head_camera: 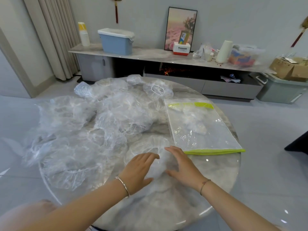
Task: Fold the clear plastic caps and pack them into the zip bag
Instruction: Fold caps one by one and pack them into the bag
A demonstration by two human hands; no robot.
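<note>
A clear plastic cap (160, 165) lies on the round marble table (215, 170) near its front. My left hand (139, 170) rests on the cap's left side with straight fingers. On the cap's right side, my right hand (183, 165) lies flat, fingers spread. A big pile of several crumpled clear caps (93, 124) covers the left and far part of the table. The zip bag (201, 127), clear with a green zip strip at its near end, lies flat to the right, just beyond my right hand. A few folded caps show inside the bag.
Behind the table runs a low cabinet (150, 55) with a blue bin (116, 41), a framed picture (180, 29) and a white vase (223, 50). A cardboard box (290, 67) sits on a green crate at the far right. Pale floor tiles surround the table.
</note>
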